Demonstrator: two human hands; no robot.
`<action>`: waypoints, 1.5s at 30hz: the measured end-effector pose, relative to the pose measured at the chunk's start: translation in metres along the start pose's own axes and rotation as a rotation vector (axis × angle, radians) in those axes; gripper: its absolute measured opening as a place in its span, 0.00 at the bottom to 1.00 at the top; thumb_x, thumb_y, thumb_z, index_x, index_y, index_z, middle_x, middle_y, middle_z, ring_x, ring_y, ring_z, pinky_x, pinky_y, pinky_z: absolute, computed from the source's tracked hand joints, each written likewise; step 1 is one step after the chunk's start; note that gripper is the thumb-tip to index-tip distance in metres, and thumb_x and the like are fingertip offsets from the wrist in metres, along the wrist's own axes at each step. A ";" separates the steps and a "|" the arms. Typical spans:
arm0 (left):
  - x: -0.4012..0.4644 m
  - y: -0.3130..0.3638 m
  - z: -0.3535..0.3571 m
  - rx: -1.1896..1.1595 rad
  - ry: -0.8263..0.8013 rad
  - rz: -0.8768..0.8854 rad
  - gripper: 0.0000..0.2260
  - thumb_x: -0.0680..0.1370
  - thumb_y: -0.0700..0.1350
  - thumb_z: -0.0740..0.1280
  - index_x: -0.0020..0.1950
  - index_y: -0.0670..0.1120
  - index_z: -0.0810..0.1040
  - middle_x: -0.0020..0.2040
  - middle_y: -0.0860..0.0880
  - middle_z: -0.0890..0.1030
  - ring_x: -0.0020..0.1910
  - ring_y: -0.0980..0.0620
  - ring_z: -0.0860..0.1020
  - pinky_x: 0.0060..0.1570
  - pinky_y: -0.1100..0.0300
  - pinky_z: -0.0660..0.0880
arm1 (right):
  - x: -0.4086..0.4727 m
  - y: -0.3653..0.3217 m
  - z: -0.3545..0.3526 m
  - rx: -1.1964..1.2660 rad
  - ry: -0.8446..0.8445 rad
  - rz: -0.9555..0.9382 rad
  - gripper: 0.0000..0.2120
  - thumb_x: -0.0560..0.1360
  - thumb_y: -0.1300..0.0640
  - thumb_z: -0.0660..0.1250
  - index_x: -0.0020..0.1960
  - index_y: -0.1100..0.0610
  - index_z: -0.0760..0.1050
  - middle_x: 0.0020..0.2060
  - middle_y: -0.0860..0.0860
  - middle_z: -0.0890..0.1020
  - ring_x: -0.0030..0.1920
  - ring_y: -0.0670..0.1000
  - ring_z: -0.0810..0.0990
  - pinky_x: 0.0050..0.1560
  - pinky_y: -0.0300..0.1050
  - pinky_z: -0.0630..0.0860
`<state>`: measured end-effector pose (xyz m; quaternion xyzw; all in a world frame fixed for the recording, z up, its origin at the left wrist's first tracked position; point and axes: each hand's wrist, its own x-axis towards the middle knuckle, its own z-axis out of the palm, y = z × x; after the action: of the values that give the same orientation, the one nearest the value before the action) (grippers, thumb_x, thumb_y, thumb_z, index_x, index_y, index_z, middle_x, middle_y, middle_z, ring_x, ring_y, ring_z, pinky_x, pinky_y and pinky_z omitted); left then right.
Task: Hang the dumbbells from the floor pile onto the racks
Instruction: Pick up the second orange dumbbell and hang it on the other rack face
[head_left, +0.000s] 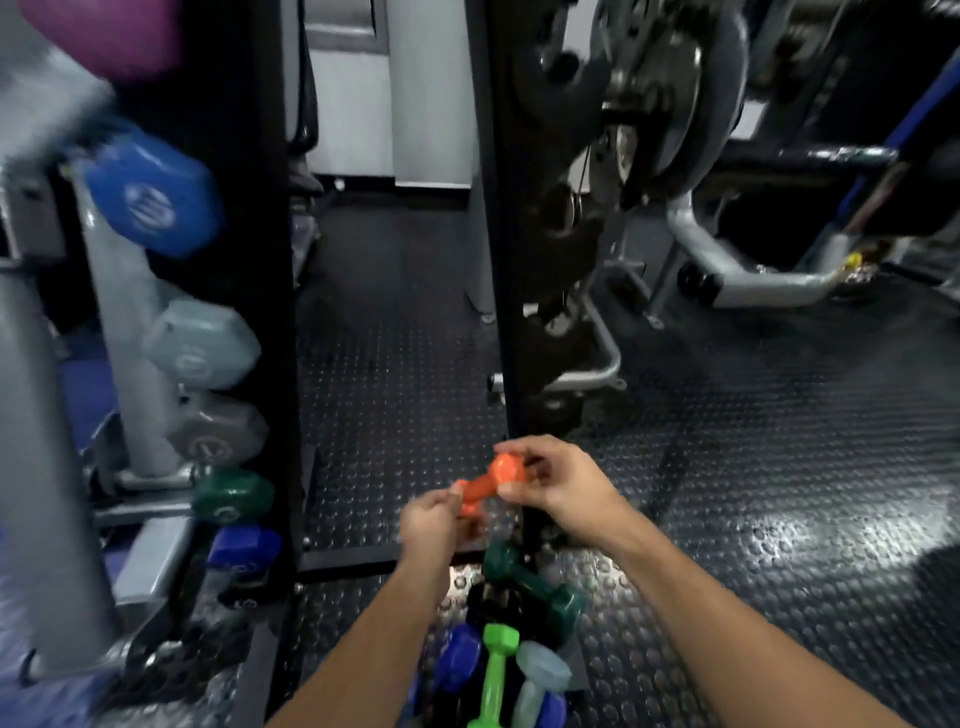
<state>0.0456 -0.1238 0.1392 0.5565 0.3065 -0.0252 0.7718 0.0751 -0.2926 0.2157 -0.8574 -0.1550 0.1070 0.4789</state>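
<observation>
1. Dumbbells lay heaped on the studded floor (779, 467) at the frame's bottom edge: a lime dumbbell (496, 675) pointing away from the camera, a pale dumbbell (540, 675) touching it on the right, a blue dumbbell (460, 657) on its left, and a dark green dumbbell (535, 584) just beyond, lying crosswise.
2. Both bare forearms reached forward over the pile, converging on an orange dumbbell (480, 486) held in the air above the floor, clear of the heap.
3. Its long axis ran on a diagonal, the upper head up and to the right, the lower head down and to the left.
4. The right hand (556, 480) was closed on the upper head, fingers curled over the top and thumb pressed beneath, wrist cocked with the back of the hand up.
5. The left hand (428, 522) grasped the lower end, knuckles toward the camera and fingers wrapped around it; that head was mostly hidden.
6. At left stood the rack (130, 364), already carrying a column of dumbbells end-on: blue at the top, then pale, grey, green and blue near the base, with a blurred purple one in the corner above.
7. A black post (498, 260) rose just beyond the hands, with a weight machine (675, 130) to its right.
</observation>
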 end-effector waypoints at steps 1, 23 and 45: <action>-0.012 0.021 0.000 0.027 -0.017 0.048 0.09 0.84 0.40 0.65 0.52 0.35 0.82 0.37 0.40 0.84 0.31 0.47 0.82 0.32 0.56 0.79 | -0.002 -0.021 -0.009 0.039 -0.029 -0.010 0.21 0.70 0.52 0.80 0.62 0.43 0.81 0.54 0.46 0.84 0.48 0.40 0.83 0.53 0.36 0.76; -0.223 0.435 0.083 0.295 -0.079 0.979 0.12 0.83 0.48 0.65 0.63 0.44 0.79 0.54 0.47 0.84 0.52 0.49 0.82 0.56 0.51 0.80 | -0.074 -0.378 -0.195 0.148 0.371 -0.588 0.12 0.74 0.60 0.76 0.55 0.50 0.79 0.50 0.53 0.87 0.53 0.53 0.86 0.57 0.52 0.81; -0.218 0.533 0.126 0.629 0.179 1.066 0.32 0.79 0.48 0.71 0.78 0.48 0.59 0.59 0.41 0.82 0.59 0.39 0.81 0.57 0.46 0.79 | 0.053 -0.517 -0.258 0.089 0.600 -0.603 0.11 0.77 0.59 0.75 0.53 0.50 0.75 0.53 0.52 0.84 0.55 0.52 0.83 0.61 0.54 0.80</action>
<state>0.1275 -0.0983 0.7220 0.8334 0.0281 0.3211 0.4489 0.1256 -0.2210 0.7895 -0.7455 -0.2479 -0.2852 0.5490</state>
